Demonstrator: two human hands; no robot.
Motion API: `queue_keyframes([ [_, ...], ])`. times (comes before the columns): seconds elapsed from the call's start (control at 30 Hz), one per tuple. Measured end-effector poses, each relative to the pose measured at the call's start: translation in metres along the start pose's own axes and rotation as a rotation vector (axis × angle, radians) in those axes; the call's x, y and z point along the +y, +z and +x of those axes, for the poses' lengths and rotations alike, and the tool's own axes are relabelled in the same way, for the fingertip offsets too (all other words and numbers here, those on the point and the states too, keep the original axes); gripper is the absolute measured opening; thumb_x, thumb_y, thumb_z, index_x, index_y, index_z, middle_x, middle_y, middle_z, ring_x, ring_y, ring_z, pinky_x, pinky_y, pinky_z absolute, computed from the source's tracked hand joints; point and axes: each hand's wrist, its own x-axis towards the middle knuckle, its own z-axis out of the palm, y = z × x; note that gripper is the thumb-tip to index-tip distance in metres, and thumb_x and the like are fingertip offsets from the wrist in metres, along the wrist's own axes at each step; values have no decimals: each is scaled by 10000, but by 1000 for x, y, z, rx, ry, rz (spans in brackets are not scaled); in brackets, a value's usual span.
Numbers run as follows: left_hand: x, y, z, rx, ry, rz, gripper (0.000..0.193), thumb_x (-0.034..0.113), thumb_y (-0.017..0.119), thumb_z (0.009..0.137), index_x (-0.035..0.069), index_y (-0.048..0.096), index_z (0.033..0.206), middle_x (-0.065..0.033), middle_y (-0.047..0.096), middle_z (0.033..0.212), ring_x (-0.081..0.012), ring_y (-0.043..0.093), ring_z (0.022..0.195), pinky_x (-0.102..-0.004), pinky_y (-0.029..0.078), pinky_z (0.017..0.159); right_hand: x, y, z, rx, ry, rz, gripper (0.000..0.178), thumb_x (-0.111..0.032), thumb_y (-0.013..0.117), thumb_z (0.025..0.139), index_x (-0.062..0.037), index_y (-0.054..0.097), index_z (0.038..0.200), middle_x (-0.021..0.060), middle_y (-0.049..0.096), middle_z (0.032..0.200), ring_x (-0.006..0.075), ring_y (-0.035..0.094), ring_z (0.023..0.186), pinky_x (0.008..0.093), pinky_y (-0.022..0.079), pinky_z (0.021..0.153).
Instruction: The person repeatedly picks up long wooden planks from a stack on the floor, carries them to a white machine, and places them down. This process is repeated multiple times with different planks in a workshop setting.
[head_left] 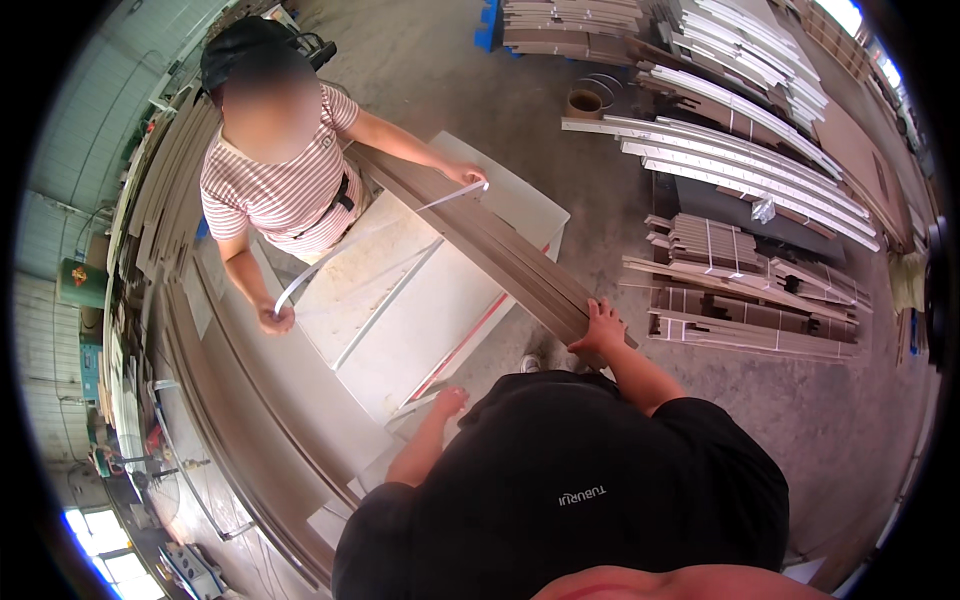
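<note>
My right hand point(602, 328) grips the near end of a stack of long brown boards point(500, 255), its fingers and thumb spanning the stack's width. The boards lie slantwise across a white-topped worktable point(420, 335). My left hand point(450, 402) is held in front of my body near the table's close corner, fingers loosely bent and apart, with nothing visible in it. Across the table stands a co-worker in a striped shirt point(285, 190). Between both hands this person stretches a white strap point(375, 240), one end passing over the boards.
To the right, bundled brown profiles point(710, 245) and long white profiles point(740, 165) lie stacked on the concrete floor. A brown tape roll point(584, 102) stands behind them. At left, more long brown boards point(225, 385) run beside the table. A blue pallet point(487, 25) shows at the back.
</note>
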Motion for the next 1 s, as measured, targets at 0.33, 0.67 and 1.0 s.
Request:
queue_keyframes([
  [0.33, 2, 15, 11, -10, 182, -85, 282, 337, 655, 883, 115, 743, 1035, -110, 751, 996, -265, 732, 934, -403, 568, 815, -1, -4, 1, -25, 8, 30, 1358, -554, 970, 505, -190, 248, 1596, 166, 247, 1669, 409, 317, 1496, 656, 368, 1127],
  [0.67, -58, 49, 6, 89, 326, 235, 403, 404, 641, 888, 89, 749, 1114, -135, 766, 907, -283, 757, 832, -406, 583, 817, -7, -13, 1, -24, -19, 34, 1343, -550, 963, 515, -190, 247, 1592, 176, 247, 1666, 423, 350, 1475, 666, 389, 1103],
  [1.0, -10, 43, -18, 105, 5, -197, 328, 310, 626, 919, 44, 715, 1090, -100, 751, 901, -203, 751, 774, -347, 565, 642, -4, -19, 10, -43, -12, 35, 1313, -540, 961, 521, -189, 274, 1583, 171, 257, 1663, 426, 367, 1463, 680, 380, 1100],
])
